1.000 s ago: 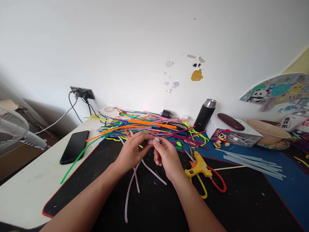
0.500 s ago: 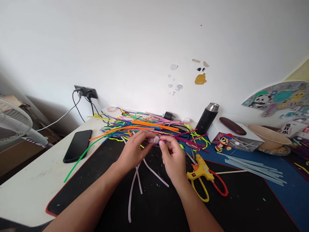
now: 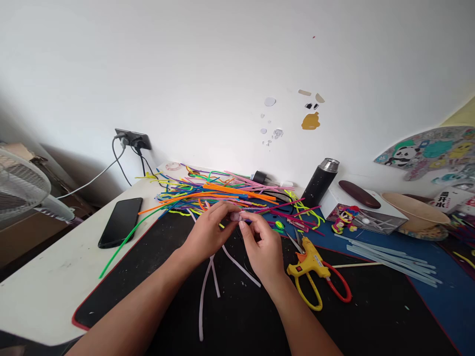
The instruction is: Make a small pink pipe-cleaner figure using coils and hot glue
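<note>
A small coil of pale lilac pipe cleaner (image 3: 235, 216) is pinched between my two hands above the black mat (image 3: 178, 296). My left hand (image 3: 208, 232) grips its left side with thumb and fingers. At its right end, the thumb and index finger of my right hand (image 3: 264, 247) are closed on it, the other fingers curled in. Fingers hide part of the coil. Below my hands, loose pale lilac pipe cleaners (image 3: 201, 311) lie on the mat; I cannot tell whether they join the coil. Behind is a heap of coloured pipe cleaners (image 3: 222, 192).
A yellow glue gun (image 3: 309, 264) lies over scissors (image 3: 347, 291) to the right. Translucent glue sticks (image 3: 393, 262), a small figurine (image 3: 345, 220), a black flask (image 3: 321, 183) and a tissue box (image 3: 365, 212) stand farther right. A phone (image 3: 120, 222) lies left; a fan (image 3: 24, 178) stands beyond.
My right thumb and index finger have shifted slightly left, over the coil, so less of it shows. The whole view has moved a little; the other things lie as before.
</note>
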{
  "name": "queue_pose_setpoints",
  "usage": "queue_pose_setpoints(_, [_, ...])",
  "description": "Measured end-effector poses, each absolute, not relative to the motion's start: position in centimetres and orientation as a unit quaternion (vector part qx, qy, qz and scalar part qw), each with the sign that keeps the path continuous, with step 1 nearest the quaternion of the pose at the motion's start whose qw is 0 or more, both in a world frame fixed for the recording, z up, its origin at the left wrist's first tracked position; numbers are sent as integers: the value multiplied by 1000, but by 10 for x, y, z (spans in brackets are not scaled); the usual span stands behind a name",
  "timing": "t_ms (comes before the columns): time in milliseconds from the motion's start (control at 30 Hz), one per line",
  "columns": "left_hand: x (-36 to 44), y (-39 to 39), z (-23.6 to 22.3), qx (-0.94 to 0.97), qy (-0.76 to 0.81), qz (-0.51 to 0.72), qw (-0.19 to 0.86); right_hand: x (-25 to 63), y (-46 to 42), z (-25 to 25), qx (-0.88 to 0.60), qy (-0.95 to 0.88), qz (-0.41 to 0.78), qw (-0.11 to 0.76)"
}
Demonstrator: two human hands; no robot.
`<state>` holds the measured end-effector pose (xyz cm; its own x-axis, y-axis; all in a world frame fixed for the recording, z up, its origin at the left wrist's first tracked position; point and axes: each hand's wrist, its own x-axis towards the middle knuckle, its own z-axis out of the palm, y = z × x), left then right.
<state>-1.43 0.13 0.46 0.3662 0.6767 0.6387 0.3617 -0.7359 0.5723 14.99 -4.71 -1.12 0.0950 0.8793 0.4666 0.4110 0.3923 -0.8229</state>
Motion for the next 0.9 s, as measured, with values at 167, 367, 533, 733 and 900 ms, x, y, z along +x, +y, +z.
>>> queue_pose_setpoints(167, [-15,3,4,800,325,466,189,151,-46,-14,-508,-632,209,547])
queue_pose_setpoints(367, [-16,6,0,789,342,464,211,151,-47,-11,-512,-642,192,537])
queue_pose_setpoints(533, [-16,6,-1,792,344,459,212,150,-47,-9,-513,-636,201,540])
queue_pose_setpoints(733, [-16,9,-2,782,354,466,213,149,-47,-12,-513,-630,211,544])
queue_pose_setpoints(900, [-18,13,-7,780,364,468,200,146,-46,-17,-528,-605,233,548])
